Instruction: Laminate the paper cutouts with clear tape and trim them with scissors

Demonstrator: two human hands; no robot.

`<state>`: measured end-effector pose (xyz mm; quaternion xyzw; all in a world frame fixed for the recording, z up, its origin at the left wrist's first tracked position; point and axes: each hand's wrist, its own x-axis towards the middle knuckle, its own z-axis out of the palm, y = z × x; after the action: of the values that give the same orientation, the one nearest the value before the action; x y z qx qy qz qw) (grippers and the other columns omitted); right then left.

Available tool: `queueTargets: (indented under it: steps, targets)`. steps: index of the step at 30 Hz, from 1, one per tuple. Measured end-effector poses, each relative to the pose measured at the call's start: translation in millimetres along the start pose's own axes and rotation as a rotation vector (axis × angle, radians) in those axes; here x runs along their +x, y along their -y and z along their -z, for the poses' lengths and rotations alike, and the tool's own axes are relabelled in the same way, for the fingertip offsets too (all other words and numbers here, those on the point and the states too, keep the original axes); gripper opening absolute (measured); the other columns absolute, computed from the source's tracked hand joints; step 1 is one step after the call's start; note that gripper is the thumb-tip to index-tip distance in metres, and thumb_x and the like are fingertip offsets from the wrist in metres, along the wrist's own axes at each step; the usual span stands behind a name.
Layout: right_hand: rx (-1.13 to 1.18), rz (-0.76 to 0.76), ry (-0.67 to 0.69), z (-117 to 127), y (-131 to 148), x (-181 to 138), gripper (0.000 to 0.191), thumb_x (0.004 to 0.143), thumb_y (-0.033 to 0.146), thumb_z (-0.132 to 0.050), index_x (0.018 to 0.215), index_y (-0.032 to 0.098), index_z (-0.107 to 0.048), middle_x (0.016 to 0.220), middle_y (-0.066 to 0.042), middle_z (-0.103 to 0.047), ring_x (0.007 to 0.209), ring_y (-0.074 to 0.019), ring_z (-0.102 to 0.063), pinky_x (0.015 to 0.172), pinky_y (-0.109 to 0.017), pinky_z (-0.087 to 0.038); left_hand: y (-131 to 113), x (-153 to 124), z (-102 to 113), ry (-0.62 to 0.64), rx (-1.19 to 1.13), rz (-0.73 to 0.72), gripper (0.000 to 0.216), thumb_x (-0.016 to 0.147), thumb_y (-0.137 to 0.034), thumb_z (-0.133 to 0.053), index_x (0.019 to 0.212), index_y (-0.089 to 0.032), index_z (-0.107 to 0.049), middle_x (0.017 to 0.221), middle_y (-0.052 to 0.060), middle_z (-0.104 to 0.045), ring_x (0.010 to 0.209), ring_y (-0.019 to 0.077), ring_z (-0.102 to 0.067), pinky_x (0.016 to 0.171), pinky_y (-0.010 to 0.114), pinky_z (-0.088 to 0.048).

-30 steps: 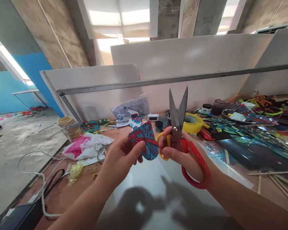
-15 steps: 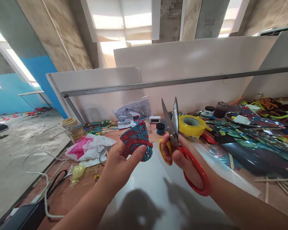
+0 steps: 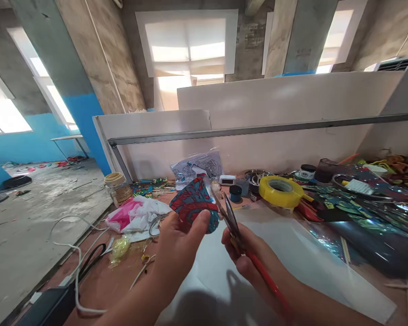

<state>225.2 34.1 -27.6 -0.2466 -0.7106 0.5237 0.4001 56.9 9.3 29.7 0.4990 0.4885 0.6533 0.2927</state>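
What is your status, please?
Left hand pinching red-and-blue patterned piece. Right hand holding scissors, blades slightly parted. Left thumb covers part of patterned piece.

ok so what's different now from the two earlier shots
The scissors in the right grip have come down and left, their blades tipped toward the patterned piece and looking less spread; whether they touch it is unclear. The view has tilted up and turned left. Nothing was newly taken or let go: the left grip still holds the piece, and the yellow tape roll stayed on the table.
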Motion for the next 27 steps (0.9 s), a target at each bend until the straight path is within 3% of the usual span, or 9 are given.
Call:
queueTargets:
  steps: [6,10,27]
  targets:
    - [0.0,-0.024,-0.026,0.3,-8.2,-2.8,0.068,0.075,0.089,-0.057,0.098,0.026,-0.058,0.078,0.002,-0.047,0.068,-0.0166,-0.041,0.07,-0.032,-0.046,9.1,2.0,-0.8,0.076,0.055,-0.147,0.015,0.082,-0.031,-0.066,0.077,-0.018,-0.073,0.071,0.001,-0.077,0.067,0.0161,-0.072,0.065,0.023,-0.058]
    - [0.039,0.026,-0.051,-1.6,-13.4,-2.8,0.06,0.081,0.081,-0.062,0.101,0.024,-0.061,0.079,0.0,-0.051,0.069,-0.0166,-0.045,0.072,-0.032,-0.049,12.1,0.8,-2.9,0.102,0.132,-0.192,0.019,0.084,-0.031,-0.063,0.073,-0.019,-0.073,0.067,0.0,-0.076,0.062,0.0142,-0.068,0.062,0.022,-0.055]
    - [0.044,0.026,-0.026,-1.4,-11.9,-2.6,0.062,0.081,0.081,-0.061,0.104,0.024,-0.06,0.077,0.0,-0.051,0.07,-0.0185,-0.045,0.068,-0.033,-0.045,9.5,-2.0,-6.6,0.044,0.151,-0.136,0.019,0.081,-0.032,-0.064,0.069,-0.018,-0.069,0.065,0.001,-0.074,0.06,0.0164,-0.068,0.058,0.023,-0.055]
